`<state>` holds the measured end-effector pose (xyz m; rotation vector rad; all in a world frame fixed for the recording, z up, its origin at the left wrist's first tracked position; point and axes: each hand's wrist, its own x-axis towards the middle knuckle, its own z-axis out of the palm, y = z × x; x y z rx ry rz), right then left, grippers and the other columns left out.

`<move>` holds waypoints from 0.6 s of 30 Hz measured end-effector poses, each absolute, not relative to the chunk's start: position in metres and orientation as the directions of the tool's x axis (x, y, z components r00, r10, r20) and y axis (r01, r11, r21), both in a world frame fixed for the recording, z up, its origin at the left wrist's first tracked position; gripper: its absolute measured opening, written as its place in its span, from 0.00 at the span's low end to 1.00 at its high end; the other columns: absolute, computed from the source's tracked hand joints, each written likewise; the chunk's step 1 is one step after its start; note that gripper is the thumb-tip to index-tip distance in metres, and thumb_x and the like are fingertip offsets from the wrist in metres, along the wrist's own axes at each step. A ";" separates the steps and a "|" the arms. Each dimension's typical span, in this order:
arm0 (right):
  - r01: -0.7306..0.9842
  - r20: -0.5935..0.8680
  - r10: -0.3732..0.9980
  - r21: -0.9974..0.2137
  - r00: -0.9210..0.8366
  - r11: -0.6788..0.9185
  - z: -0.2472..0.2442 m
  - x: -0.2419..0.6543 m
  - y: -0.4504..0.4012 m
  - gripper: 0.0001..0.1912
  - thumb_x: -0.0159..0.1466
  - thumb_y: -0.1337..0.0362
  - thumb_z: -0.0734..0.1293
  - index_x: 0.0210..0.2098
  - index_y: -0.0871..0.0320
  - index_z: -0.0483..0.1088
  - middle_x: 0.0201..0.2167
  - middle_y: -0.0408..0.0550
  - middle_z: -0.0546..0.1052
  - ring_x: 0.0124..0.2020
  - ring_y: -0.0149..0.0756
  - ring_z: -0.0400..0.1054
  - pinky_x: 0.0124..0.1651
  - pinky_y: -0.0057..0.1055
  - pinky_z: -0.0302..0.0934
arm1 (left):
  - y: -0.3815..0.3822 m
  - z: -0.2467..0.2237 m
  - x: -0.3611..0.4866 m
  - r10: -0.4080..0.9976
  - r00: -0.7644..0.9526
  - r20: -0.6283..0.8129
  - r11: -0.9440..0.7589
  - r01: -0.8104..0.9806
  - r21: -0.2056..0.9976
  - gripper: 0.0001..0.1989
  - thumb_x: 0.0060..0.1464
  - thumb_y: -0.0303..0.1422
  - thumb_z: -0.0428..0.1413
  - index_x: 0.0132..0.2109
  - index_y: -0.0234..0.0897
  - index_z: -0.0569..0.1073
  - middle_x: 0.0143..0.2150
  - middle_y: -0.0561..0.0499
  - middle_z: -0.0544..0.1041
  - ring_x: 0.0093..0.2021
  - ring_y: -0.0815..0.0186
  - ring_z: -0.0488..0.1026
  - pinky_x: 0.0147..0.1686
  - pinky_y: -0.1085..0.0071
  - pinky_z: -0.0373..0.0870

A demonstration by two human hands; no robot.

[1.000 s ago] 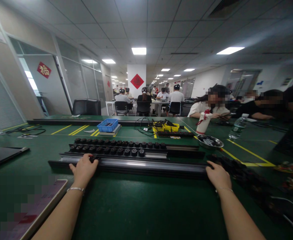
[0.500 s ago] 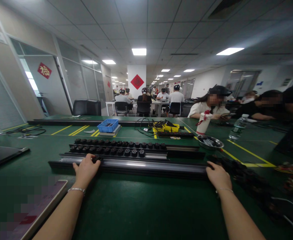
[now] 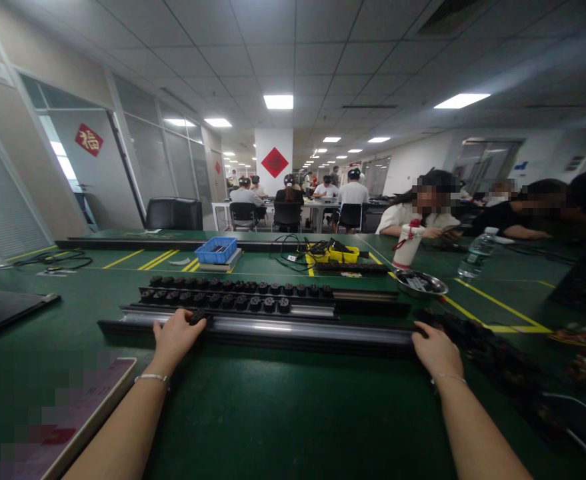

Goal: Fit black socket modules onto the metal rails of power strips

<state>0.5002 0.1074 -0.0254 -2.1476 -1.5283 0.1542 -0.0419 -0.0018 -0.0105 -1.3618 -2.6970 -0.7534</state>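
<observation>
Clearly, the black channel rail [image 3: 303, 331] lies across the green desk [image 3: 283, 413], from ten to one o'clock before me. My left hand [image 3: 177, 337], near eleven, pinches a round black module [image 3: 199, 319] at the rail; my right hand [image 3: 439, 352], past one, grips the rail's end. I judge the rail stiff and fairly weighty, its shiny strip slick, so its long outer edges offer the surest hold. The module seems light and hard, best taken by its sides. My fingers mask whether it is seated. At two o'clock, the dark pile [image 3: 497, 360] is too blurred to read.
</observation>
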 end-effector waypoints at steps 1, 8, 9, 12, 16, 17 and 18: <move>0.855 0.192 0.911 -0.455 0.365 -0.246 -0.026 0.500 0.107 0.26 0.57 0.56 0.54 0.52 0.53 0.67 0.52 0.52 0.67 0.51 0.49 0.62 0.51 0.42 0.57 | -0.002 -0.010 -0.042 0.758 -0.611 0.228 0.496 0.767 0.407 0.22 0.43 0.50 0.48 0.39 0.38 0.67 0.42 0.42 0.75 0.48 0.51 0.69 0.57 0.47 0.39; 0.871 0.228 0.911 -0.440 0.344 -0.218 -0.027 0.501 0.109 0.25 0.57 0.58 0.54 0.51 0.56 0.67 0.51 0.53 0.68 0.50 0.47 0.63 0.53 0.39 0.56 | -0.002 -0.011 -0.043 0.785 -0.579 0.222 0.460 0.784 0.418 0.22 0.43 0.52 0.49 0.37 0.39 0.68 0.41 0.44 0.77 0.47 0.50 0.69 0.57 0.45 0.37; 0.870 0.229 0.910 -0.442 0.346 -0.220 -0.027 0.501 0.108 0.25 0.57 0.58 0.54 0.51 0.55 0.67 0.51 0.52 0.68 0.50 0.47 0.63 0.53 0.40 0.56 | -0.002 -0.011 -0.044 0.786 -0.578 0.220 0.460 0.784 0.417 0.22 0.43 0.52 0.49 0.37 0.39 0.69 0.41 0.44 0.77 0.47 0.50 0.69 0.57 0.45 0.37; 0.866 0.218 0.911 -0.445 0.350 -0.226 -0.026 0.500 0.107 0.25 0.57 0.58 0.53 0.51 0.55 0.67 0.52 0.52 0.68 0.50 0.47 0.63 0.54 0.40 0.55 | -0.003 -0.011 -0.045 0.792 -0.573 0.210 0.456 0.784 0.420 0.23 0.43 0.54 0.49 0.37 0.40 0.69 0.41 0.44 0.77 0.48 0.50 0.69 0.57 0.45 0.36; 0.860 0.194 0.915 -0.452 0.355 -0.238 -0.023 0.499 0.106 0.26 0.57 0.57 0.53 0.52 0.55 0.67 0.52 0.52 0.67 0.51 0.47 0.62 0.54 0.39 0.55 | -0.004 -0.011 -0.046 0.805 -0.558 0.202 0.438 0.789 0.431 0.24 0.42 0.55 0.49 0.37 0.40 0.70 0.41 0.44 0.77 0.49 0.50 0.68 0.57 0.45 0.35; 0.858 0.190 0.914 -0.454 0.358 -0.242 -0.023 0.499 0.106 0.26 0.57 0.57 0.53 0.52 0.55 0.67 0.52 0.52 0.67 0.51 0.47 0.62 0.54 0.39 0.55 | -0.004 -0.011 -0.046 0.809 -0.553 0.201 0.432 0.791 0.433 0.24 0.42 0.55 0.49 0.36 0.40 0.70 0.42 0.44 0.77 0.49 0.50 0.68 0.57 0.45 0.35; 0.856 0.189 0.913 -0.456 0.361 -0.244 -0.023 0.498 0.105 0.26 0.57 0.57 0.53 0.52 0.54 0.67 0.52 0.52 0.67 0.51 0.47 0.62 0.54 0.39 0.55 | -0.004 -0.012 -0.046 0.812 -0.547 0.203 0.425 0.793 0.436 0.24 0.42 0.56 0.49 0.36 0.41 0.70 0.42 0.45 0.77 0.50 0.50 0.68 0.57 0.44 0.34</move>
